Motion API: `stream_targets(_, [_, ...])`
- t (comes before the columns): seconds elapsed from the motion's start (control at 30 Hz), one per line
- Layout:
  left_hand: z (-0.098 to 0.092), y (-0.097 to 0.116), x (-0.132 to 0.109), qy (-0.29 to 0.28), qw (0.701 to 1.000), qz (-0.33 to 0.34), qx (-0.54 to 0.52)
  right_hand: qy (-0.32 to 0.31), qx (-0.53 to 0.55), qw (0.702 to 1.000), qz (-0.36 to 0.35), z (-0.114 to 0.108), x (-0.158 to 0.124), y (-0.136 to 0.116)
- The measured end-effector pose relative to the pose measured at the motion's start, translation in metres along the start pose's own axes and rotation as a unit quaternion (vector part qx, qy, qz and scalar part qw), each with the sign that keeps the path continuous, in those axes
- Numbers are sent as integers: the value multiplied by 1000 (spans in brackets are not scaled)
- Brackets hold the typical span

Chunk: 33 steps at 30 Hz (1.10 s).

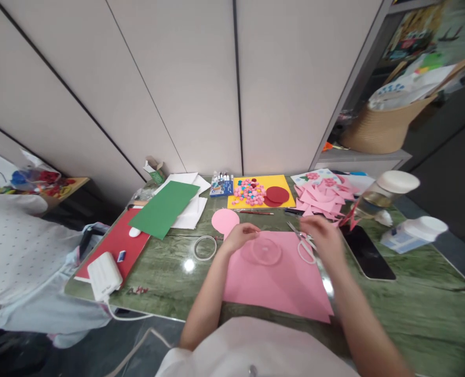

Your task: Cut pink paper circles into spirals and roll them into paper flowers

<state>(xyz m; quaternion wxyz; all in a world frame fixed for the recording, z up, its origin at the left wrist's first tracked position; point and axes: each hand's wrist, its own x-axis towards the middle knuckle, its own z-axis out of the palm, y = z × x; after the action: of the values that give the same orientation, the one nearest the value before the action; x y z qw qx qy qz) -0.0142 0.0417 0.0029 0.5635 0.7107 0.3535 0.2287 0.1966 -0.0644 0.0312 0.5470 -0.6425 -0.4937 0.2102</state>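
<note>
A large pink paper sheet (275,283) lies on the green table (413,309) in front of me. A clear round lid (266,251) rests on its upper part. My left hand (241,235) sits at the sheet's upper left corner with fingers curled, touching the paper beside the lid. My right hand (323,235) is blurred and hovers right beside white-handled scissors (303,242) at the sheet's upper right. A cut pink circle (224,220) lies just beyond my left hand.
Nearby lie a tape ring (205,247), green paper (164,208) over white sheets, red paper (114,243), a white power bank (104,269), a yellow sheet (261,191) with small coloured pieces, pink scraps (322,196), a phone (366,252) and two jars (413,234). A person in white (16,251) sits left.
</note>
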Motion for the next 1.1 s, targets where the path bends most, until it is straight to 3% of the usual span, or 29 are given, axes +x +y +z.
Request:
stream_targets(0.1, [4, 5, -5, 7, 999, -5, -35, -81, 6, 996, 31, 30, -4, 14])
stream_targets(0.23, [10, 9, -10, 25, 997, -14, -66, -119, -1, 991, 67, 51, -6, 17])
stream_targets(0.4, [31, 16, -12, 52, 992, -22, -117, -121, 3, 988, 100, 52, -2, 8])
stream_targets(0.53, [46, 17, -12, 152, 977, -50, -139, -112, 25, 986, 124, 60, -7, 11])
stream_targets(0.67, [49, 9, -12, 202, 968, -58, -136, -122, 106, 975, 152, 59, -15, 21])
stream_targets(0.77, [47, 4, -12, 203, 965, -74, -148, -145, 176, 956, 183, 52, -15, 24])
stream_targets(0.93, [45, 1, -10, 197, 964, -91, -153, -182, 163, 949, 200, 46, -12, 19])
stream_targets(1.1, [44, 2, -11, 193, 965, -83, -157, -156, 135, 956, 210, 48, -12, 19])
